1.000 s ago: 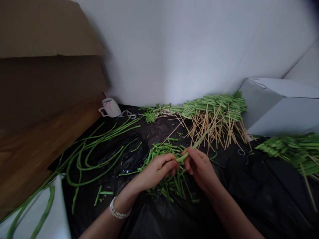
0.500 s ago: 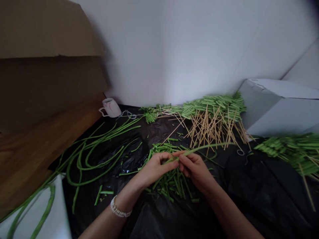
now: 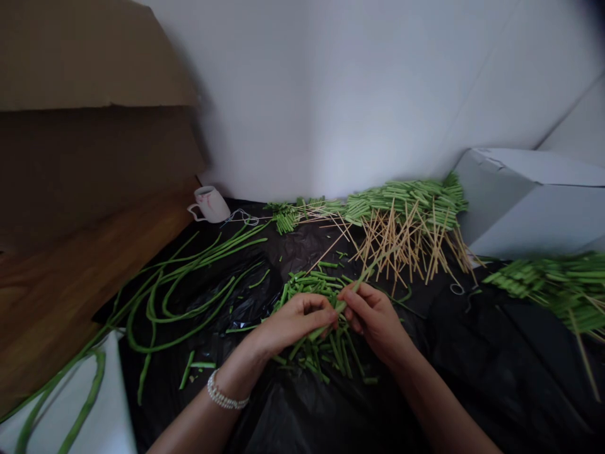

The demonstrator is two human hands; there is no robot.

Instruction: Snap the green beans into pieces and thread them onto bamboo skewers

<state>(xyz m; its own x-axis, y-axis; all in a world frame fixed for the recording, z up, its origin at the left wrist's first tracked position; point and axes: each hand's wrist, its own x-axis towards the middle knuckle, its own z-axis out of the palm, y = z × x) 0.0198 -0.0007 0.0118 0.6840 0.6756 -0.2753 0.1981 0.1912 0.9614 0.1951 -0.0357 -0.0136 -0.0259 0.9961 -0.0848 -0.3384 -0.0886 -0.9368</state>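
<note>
Both hands meet over a heap of short cut green bean pieces [image 3: 340, 353] on black plastic. My left hand [image 3: 307, 318], with a beaded bracelet at the wrist, pinches a long green bean [image 3: 362, 277]. The fingers of my right hand [image 3: 371, 315] are closed on the same bean just to the right. From between the hands the bean slants up and away to the right, over skewers [image 3: 392, 243] that carry rows of green pieces [image 3: 406, 198]. Long uncut beans [image 3: 189, 315] lie curled at the left.
A white mug [image 3: 211, 205] stands at the back left beside some thin string [image 3: 243, 217]. A large cardboard box [image 3: 94, 139] fills the upper left. At the right are a white box [image 3: 534, 208] and another skewered bean pile [image 3: 558, 287].
The held bean has swung from pointing nearly level to the right to slanting up and away. My right hand has turned slightly, and my left fingers have shifted a little.
</note>
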